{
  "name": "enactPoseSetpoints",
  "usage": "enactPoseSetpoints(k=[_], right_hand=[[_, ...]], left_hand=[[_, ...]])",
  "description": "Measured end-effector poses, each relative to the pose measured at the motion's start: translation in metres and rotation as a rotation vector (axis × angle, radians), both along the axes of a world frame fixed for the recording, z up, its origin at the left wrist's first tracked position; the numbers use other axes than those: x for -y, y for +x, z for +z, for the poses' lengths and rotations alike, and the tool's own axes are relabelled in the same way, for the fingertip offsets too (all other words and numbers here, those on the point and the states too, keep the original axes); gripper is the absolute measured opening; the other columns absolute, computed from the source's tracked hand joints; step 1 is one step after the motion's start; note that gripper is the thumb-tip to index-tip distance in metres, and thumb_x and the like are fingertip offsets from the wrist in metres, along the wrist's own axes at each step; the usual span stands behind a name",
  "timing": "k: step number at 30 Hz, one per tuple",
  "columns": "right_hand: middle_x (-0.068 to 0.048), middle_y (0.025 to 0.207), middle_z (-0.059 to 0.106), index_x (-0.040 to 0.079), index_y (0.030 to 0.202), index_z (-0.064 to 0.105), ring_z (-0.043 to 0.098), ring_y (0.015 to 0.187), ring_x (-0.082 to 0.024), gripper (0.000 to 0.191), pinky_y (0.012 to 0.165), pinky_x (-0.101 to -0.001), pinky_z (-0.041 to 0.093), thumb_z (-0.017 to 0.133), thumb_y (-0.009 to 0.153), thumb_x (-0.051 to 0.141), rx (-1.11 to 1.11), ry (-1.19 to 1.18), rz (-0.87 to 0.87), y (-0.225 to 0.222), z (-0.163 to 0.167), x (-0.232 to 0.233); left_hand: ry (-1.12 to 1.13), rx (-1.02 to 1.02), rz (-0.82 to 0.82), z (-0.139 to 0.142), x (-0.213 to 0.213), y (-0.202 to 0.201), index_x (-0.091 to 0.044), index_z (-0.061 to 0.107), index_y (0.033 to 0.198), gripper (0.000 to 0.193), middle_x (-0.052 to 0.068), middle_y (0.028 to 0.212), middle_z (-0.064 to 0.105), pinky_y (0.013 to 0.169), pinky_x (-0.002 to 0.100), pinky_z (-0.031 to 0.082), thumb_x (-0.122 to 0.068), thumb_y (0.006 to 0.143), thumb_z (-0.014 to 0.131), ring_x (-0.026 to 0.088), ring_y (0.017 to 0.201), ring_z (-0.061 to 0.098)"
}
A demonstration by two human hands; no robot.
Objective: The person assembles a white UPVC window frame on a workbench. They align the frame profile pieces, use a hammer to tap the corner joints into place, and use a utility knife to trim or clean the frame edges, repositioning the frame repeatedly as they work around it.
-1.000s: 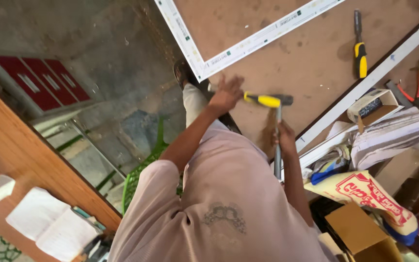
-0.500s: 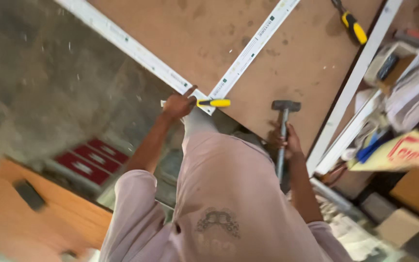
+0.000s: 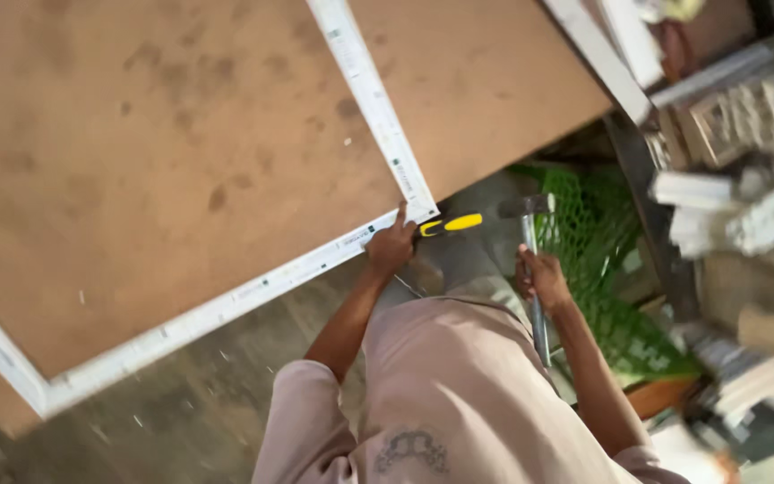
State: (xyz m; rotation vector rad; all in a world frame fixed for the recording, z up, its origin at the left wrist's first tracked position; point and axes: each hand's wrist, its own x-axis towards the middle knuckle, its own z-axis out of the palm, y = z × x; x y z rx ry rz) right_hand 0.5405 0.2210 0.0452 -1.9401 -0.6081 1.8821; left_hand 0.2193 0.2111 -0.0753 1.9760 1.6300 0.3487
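Brown board [image 3: 181, 161] lies flat on the counter, w/ a white frame [image 3: 374, 99] laid over it; two strips meet at a corner near the board's edge, right by my left hand [image 3: 391, 248]. Left fingers [image 3: 399, 218] are curled shut around a yellow-and-black handled tool [image 3: 451, 224], prob. a chisel or screwdriver, can't tell which. Its handle sticks out to the right, level w/ the corner joint; the working end is hidden under my hand, pressed at the frame corner.

Right hand [image 3: 541, 276] is off the board, just right of my lap. Its fingers are wrapped tight round the metal shaft of a hammer [image 3: 530, 260], head up & near the yellow handle's end, not touching it as far as I can see. Shaft runs down past my wrist.

Green mesh [image 3: 602, 269] sits behind the hammer, below the board's edge. Stacked white strips and blurry clutter [image 3: 736, 161] fill the right side. Grey floor [image 3: 190, 412] shows under the board at bottom left. My pink shirt [image 3: 441, 394] fills the bottom middle.
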Motion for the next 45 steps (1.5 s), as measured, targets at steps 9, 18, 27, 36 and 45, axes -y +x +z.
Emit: enactPoseSetpoints(k=[9,18,27,36,45], right_hand=[[-0.001,0.055,0.041,0.006,0.08,0.049,0.037,0.04,-0.012,0.041,0.037,-0.0319,0.03,0.057,0.105,0.037,-0.08,0.086,-0.186,-0.002,-0.021,0.119],[-0.005,0.093,0.069,0.004,0.119,0.064,0.069,0.075,-0.017,0.033,0.068,-0.0312,0.054,0.074,0.093,0.023,0.166,0.269,-0.122,-0.028,-0.038,0.172],[-0.017,0.101,0.073,-0.009,0.114,0.065,0.077,0.092,-0.028,0.032,0.075,-0.0393,0.064,0.075,0.089,0.007,-0.157,0.141,-0.413,-0.113,-0.06,0.156],[-0.02,0.096,0.076,-0.006,0.101,0.066,0.076,0.085,-0.03,0.015,0.065,-0.0351,0.063,0.071,0.09,0.004,-0.041,0.113,-0.689,-0.172,-0.081,0.166],[-0.021,0.099,0.071,-0.001,0.089,0.054,0.078,0.091,-0.036,0.022,0.059,-0.0396,0.065,0.075,0.088,0.005,-0.051,0.212,-0.917,-0.233,-0.057,0.167]], left_hand=[[0.21,-0.016,0.141,0.027,-0.046,0.035,-0.013,0.067,0.098,0.015,0.01,0.151,0.053,0.056,0.047,0.057,-0.018,0.086,0.074,0.035,0.066,0.072],[0.336,0.178,-0.847,0.042,-0.002,0.01,-0.016,0.075,0.093,0.023,0.006,0.124,0.07,0.086,0.044,0.054,-0.015,0.071,0.072,0.025,0.103,0.067],[0.333,0.394,-1.234,0.007,-0.079,0.041,-0.012,0.07,0.079,0.022,0.003,0.108,0.07,0.082,0.042,0.046,-0.022,0.061,0.077,0.026,0.103,0.058],[0.338,0.455,-1.363,-0.008,-0.099,0.036,-0.014,0.069,0.079,0.018,0.003,0.098,0.066,0.083,0.042,0.049,-0.018,0.063,0.077,0.027,0.102,0.059],[0.415,0.537,-1.381,0.007,-0.103,0.01,-0.011,0.065,0.071,0.012,0.005,0.09,0.064,0.111,0.049,0.046,-0.015,0.066,0.075,0.03,0.112,0.06]])
